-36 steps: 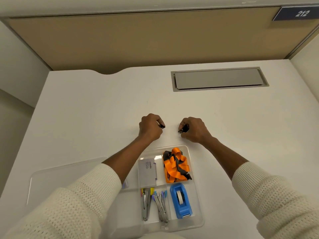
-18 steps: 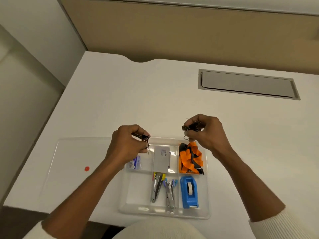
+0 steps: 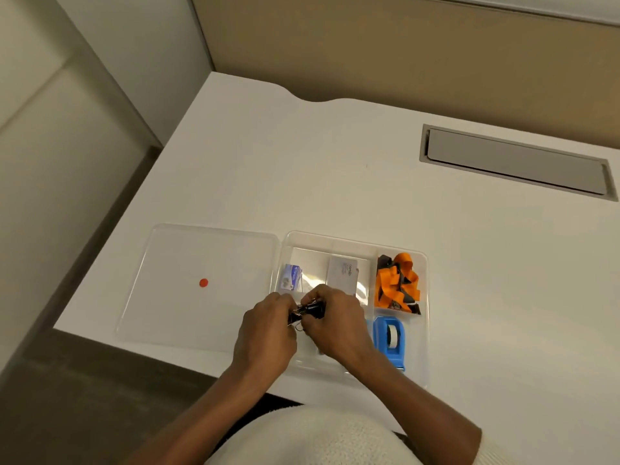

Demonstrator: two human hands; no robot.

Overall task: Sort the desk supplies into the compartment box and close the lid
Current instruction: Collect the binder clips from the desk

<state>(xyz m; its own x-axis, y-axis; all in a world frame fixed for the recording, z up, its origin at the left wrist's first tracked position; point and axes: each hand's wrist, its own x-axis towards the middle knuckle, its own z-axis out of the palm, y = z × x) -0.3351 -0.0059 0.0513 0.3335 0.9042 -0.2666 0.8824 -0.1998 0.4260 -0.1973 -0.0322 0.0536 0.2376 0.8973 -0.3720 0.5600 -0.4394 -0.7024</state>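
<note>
A clear compartment box lies open at the desk's near edge, its flat lid spread out to the left with a red dot on it. My left hand and my right hand meet over the box's near-left compartments, each pinching a black binder clip; the two clips touch. In the box lie an orange and grey lanyard, a blue tape dispenser, a grey card box and a small blue packet. My hands hide the near-middle compartment.
The white desk has a grey cable hatch at the back right. The desk's left edge drops to the floor just beside the lid. A tan partition wall runs behind the desk.
My hands, each with a binder clip, came from beyond the box back over it and together. The camera turned left and down.
</note>
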